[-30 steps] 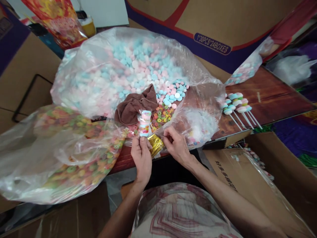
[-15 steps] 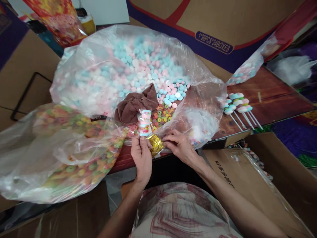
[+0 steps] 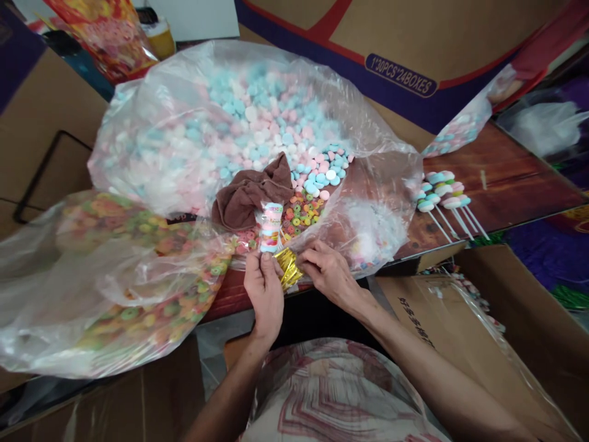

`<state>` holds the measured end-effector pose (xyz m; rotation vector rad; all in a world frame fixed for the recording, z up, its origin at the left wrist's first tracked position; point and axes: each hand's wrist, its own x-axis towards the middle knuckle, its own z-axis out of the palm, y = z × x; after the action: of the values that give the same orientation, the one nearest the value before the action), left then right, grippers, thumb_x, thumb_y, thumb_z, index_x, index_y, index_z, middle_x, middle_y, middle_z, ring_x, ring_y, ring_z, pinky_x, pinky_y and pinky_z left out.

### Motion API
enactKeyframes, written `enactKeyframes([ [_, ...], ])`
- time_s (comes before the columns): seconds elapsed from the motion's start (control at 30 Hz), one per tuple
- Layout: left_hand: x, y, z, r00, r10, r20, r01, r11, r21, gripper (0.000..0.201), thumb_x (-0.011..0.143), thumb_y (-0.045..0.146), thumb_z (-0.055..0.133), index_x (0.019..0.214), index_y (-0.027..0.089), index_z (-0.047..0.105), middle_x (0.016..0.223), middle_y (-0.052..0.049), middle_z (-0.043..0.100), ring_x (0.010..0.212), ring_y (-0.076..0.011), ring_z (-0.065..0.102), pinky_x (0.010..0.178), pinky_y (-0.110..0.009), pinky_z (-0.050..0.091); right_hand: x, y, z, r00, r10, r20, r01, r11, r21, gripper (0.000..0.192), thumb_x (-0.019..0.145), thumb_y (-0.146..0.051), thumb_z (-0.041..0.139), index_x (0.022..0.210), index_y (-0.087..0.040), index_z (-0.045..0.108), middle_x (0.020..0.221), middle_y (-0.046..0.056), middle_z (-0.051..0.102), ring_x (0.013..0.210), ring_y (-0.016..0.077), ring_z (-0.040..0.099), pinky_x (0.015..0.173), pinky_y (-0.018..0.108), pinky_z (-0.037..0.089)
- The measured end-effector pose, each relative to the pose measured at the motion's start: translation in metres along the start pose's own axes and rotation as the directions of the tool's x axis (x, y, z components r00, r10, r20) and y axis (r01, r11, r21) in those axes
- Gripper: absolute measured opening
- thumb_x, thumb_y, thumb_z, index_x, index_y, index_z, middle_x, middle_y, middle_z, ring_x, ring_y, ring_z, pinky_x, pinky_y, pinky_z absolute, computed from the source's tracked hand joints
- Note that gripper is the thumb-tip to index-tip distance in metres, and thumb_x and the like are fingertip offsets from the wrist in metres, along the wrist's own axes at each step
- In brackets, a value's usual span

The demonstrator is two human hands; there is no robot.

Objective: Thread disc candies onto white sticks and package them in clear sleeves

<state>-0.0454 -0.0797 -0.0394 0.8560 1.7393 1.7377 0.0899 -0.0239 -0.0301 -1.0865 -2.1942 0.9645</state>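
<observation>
A: Where's the wrapped candy stack (image 3: 270, 226)?

B: Middle of the frame, upright, its lower end pinched between thumb and fingers of the left hand (image 3: 264, 294); gripping that low probably leaves most of it uncovered

A: And the right hand (image 3: 332, 275)?

B: Just to the right, fingertips drawn together at the edge of the gold strips (image 3: 288, 270); I can't tell whether they pinch one

A: Why are the strips so close?

B: They sit right beside the left fingers, perhaps to give the right hand a short reach

A: What's beyond?

B: A crumpled brown cloth (image 3: 248, 197), then ring candies (image 3: 304, 210) and pastel candies (image 3: 327, 173), within reach, I'd guess; toward the right edge of the frame, lollipops (image 3: 445, 191) lie bunched, maybe to keep them apart from the rest
</observation>
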Motion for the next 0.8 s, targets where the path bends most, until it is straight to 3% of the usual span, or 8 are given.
enactKeyframes([
  [0.13,0.000,0.002,0.000,1.000,-0.007,0.002,0.007,1.000,0.007,0.033,0.096,0.050,0.053,0.078,0.022,0.047,0.062,0.005,0.047,0.055,-0.0099,0.043,0.055,-0.023,0.038,-0.003,0.002,0.000,0.998,-0.058,0.002,0.058,0.997,-0.060,0.020,0.096,-0.014,0.057,0.101,-0.023,0.073,0.098,0.006,0.060,0.089,0.0177,0.059,0.075,0.028,0.045],
  [0.3,0.000,0.003,0.001,1.000,-0.028,0.003,0.028,1.000,0.001,0.034,0.095,0.051,0.054,0.079,0.022,0.046,0.062,0.005,0.047,0.055,-0.0098,0.043,0.055,-0.023,0.038,-0.001,0.001,-0.001,0.998,-0.059,0.019,0.061,0.996,-0.070,0.019,0.095,-0.012,0.055,0.084,-0.021,0.067,0.089,0.003,0.057,0.081,0.0159,0.055,0.070,0.027,0.042],
  [0.53,-0.001,-0.002,0.000,0.999,0.025,0.034,-0.030,0.987,0.159,0.027,0.096,0.045,0.050,0.082,0.022,0.049,0.063,0.004,0.049,0.056,-0.0114,0.046,0.059,-0.023,0.039,0.008,0.007,-0.014,0.993,-0.087,0.075,0.079,0.992,0.101,0.021,0.087,-0.004,0.054,0.075,-0.020,0.061,0.080,0.001,0.056,0.078,0.0154,0.053,0.071,0.027,0.040],
  [0.67,-0.001,-0.004,-0.001,0.996,0.069,0.058,-0.082,0.956,0.280,0.021,0.097,0.041,0.049,0.089,0.022,0.055,0.064,0.003,0.051,0.058,-0.0124,0.048,0.062,-0.024,0.040,0.012,0.012,-0.019,0.999,-0.019,0.034,0.014,0.989,0.145,0.019,0.085,-0.004,0.054,0.073,-0.020,0.057,0.079,0.000,0.056,0.076,0.0151,0.053,0.071,0.028,0.040],
  [0.8,-0.001,-0.004,-0.001,0.995,0.063,0.071,-0.081,0.951,0.298,0.019,0.098,0.038,0.048,0.093,0.022,0.056,0.062,0.004,0.051,0.055,-0.0123,0.049,0.060,-0.023,0.041,0.011,0.017,-0.031,1.000,0.008,-0.001,-0.007,0.993,0.120,0.014,0.088,-0.011,0.053,0.077,-0.020,0.054,0.080,0.001,0.057,0.078,0.0167,0.053,0.073,0.030,0.040],
])
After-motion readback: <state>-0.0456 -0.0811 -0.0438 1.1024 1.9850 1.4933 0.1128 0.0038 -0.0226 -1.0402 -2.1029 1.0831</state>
